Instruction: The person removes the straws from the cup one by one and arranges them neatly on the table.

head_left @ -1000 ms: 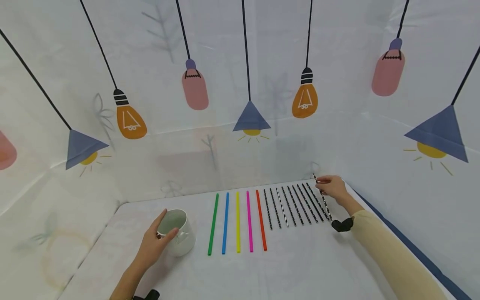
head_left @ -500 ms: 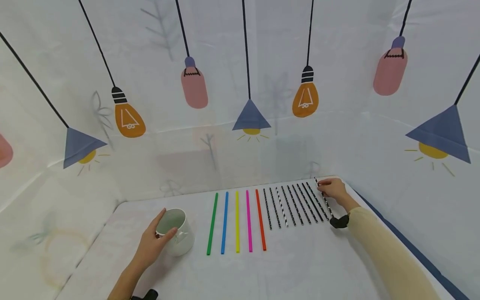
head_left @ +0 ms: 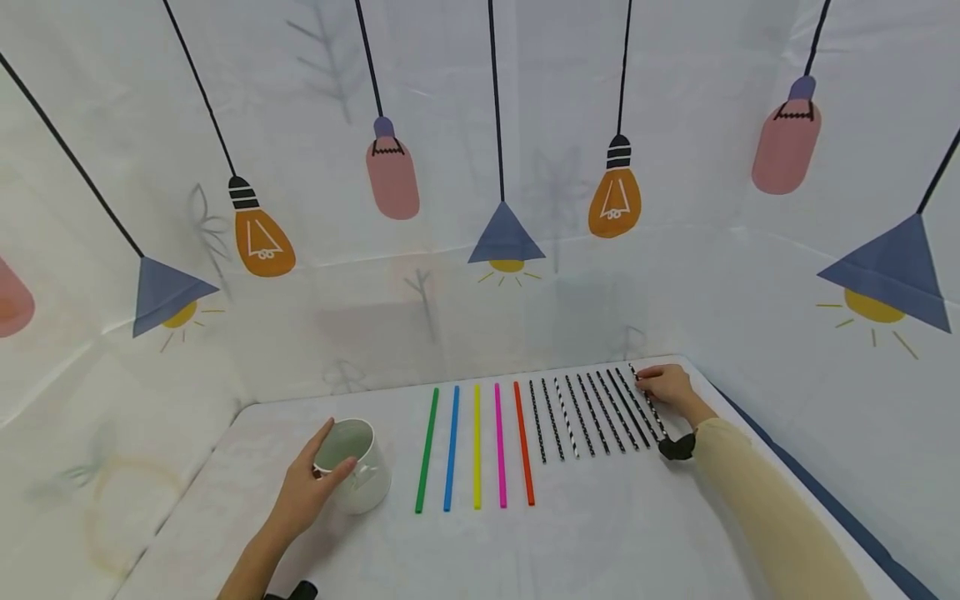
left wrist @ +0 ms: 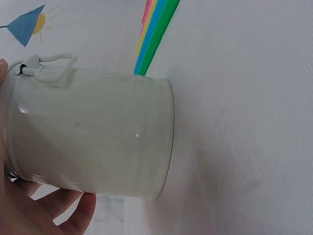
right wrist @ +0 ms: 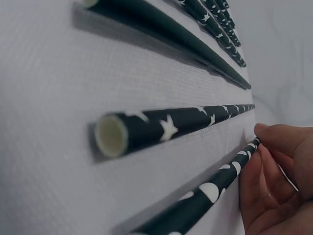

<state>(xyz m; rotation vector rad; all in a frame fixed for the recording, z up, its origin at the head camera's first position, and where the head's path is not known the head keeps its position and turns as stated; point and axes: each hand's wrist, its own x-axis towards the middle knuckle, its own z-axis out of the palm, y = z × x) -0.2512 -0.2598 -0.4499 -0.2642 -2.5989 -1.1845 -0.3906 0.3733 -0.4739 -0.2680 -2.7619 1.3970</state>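
Note:
At the left of the table, my left hand (head_left: 303, 487) grips a pale grey-green jar (head_left: 365, 479) around its rim, with the thumb on the near side. In the left wrist view, a wire clasp (left wrist: 56, 68) shows on the wall of the jar. At the right end of a row of patterned paper straws, my right hand (head_left: 667, 387) pinches a black straw with white dots (head_left: 654, 410) near its far end. The right wrist view shows this dotted straw lying low along the table beside a black straw with white stars (right wrist: 168, 128).
Green (head_left: 427, 450), blue (head_left: 452, 450), yellow (head_left: 477, 450), pink (head_left: 500, 450) and red (head_left: 524, 450) straws lie side by side between the hands. Several black-and-white straws (head_left: 566, 417) continue the row rightward. A lamp-print cloth (head_left: 480, 321) hangs behind the white table (head_left: 585, 533).
My right hand has lowered the dotted straw from a raised tilt down to the table at the row's right end. The left hand and jar stay in place.

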